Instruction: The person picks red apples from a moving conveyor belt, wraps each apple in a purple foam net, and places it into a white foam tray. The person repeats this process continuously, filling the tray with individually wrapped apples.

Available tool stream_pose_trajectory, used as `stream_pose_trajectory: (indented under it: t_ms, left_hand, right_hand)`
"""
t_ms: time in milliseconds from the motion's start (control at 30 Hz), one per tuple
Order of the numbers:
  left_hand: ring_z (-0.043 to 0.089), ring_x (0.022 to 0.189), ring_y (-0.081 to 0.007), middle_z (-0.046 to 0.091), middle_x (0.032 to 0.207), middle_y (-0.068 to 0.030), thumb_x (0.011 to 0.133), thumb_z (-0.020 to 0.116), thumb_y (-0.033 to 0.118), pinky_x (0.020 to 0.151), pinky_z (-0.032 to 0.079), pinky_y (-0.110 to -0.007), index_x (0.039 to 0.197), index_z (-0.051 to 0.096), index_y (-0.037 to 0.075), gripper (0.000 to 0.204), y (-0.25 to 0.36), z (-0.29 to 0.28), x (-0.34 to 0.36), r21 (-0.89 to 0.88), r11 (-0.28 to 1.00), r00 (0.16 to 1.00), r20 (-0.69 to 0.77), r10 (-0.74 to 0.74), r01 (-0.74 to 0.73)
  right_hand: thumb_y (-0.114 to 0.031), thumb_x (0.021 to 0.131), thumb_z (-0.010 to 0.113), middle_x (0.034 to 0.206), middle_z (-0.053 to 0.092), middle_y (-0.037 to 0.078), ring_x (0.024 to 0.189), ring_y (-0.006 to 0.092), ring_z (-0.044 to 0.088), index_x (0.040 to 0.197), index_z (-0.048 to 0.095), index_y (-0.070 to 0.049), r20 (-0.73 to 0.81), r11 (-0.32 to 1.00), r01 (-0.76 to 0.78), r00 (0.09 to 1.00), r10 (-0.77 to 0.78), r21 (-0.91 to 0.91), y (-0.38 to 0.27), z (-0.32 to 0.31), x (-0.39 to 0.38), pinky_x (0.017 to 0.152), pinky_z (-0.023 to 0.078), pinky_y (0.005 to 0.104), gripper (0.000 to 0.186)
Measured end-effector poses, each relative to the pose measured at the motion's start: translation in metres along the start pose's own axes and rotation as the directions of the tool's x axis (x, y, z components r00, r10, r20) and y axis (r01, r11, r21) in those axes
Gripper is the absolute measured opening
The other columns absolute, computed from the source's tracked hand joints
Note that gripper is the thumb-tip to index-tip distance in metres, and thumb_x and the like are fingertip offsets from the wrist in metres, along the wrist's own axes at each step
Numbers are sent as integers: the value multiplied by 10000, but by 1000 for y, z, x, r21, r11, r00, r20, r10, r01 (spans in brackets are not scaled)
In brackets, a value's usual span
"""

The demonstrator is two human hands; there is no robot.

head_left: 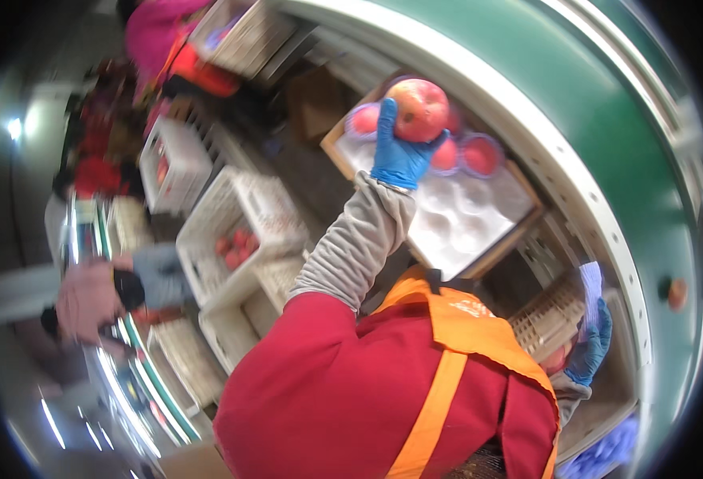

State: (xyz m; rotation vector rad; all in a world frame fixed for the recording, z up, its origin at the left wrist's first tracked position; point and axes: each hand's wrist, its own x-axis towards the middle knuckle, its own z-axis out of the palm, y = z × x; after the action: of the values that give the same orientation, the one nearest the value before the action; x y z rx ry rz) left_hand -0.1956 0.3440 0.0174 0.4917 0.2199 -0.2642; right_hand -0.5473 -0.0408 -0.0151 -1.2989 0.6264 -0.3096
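Note:
A large red-yellow apple (420, 108) sits in my left hand (401, 160), which wears a blue glove; the fingers curve round its underside. It is over the far end of a cardboard box (527, 209) lined with a white moulded tray (457, 231). Several apples in purple foam nets, one a red apple (481, 155), fill cups at that end; nearer cups hold nothing. To the right, my blue-gloved right hand (596, 345) grips a pale purple foam net (591, 286). Beside it are a beige plastic crate (550, 319) and partly hidden apples (558, 359).
A green conveyor belt (583, 104) with a pale rail curves along the far and right sides, carrying one small apple (676, 294). Purple foam nets (607, 449) lie heaped at lower right. White crates (268, 207) stand to the left, and a person in pink (88, 295) is beyond them.

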Motion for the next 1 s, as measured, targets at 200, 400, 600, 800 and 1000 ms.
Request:
stream_pose_trajectory:
  t_ms: [200, 400, 600, 800, 1000]
  left_hand:
    - [511, 1077, -251, 495, 1237, -44, 762, 746, 435, 708, 529, -443, 1248, 479, 233, 590, 184, -209, -106, 314, 789, 576, -550, 605, -529]
    - [566, 1028, -278, 468, 1278, -127, 711, 808, 247, 734, 551, -441, 1336, 299, 147, 813, 293, -383, -215, 774, 583, -44, -611, 791, -248]
    - [584, 979, -259, 513, 1215, -114, 689, 787, 154, 752, 521, -434, 1268, 360, 134, 719, 314, -412, -196, 718, 397, 209, -596, 775, 572]
    - [595, 936, -243, 571, 1150, -149, 799, 666, 155, 768, 521, -376, 1194, 485, 38, 450, 344, -483, -192, 760, 122, 382, -451, 807, 639]
    - [603, 859, -157, 641, 1039, -103, 928, 515, 118, 735, 513, -286, 1077, 628, -24, 235, 234, -258, -74, 977, 179, 730, -39, 683, -114]
  right_hand:
    - [-157, 874, 564, 1353, 495, 77, 1267, 219, 429, 1301, 523, -54, 390, 965, 67, 920, 38, -253, -15, 107, 70, 1089, 275, 356, 441]
    - [-161, 873, 571, 1339, 503, 94, 1255, 235, 445, 1298, 508, -29, 538, 934, 2, 818, 205, -359, -21, 213, 87, 1087, 287, 350, 450]
    - [-122, 826, 638, 1312, 515, 122, 1213, 234, 480, 1260, 520, 12, 531, 921, -3, 816, 228, -390, -11, 248, 66, 1058, 334, 342, 469]
    - [-156, 789, 713, 1387, 460, 137, 1284, 240, 428, 1342, 445, 23, 464, 973, -80, 869, 175, -218, -35, 279, 43, 1080, 315, 350, 640]
    - [-51, 826, 680, 1236, 588, 36, 1004, 113, 560, 1249, 557, -42, 279, 978, -98, 949, 148, -186, -33, 275, 8, 819, 480, 248, 440]
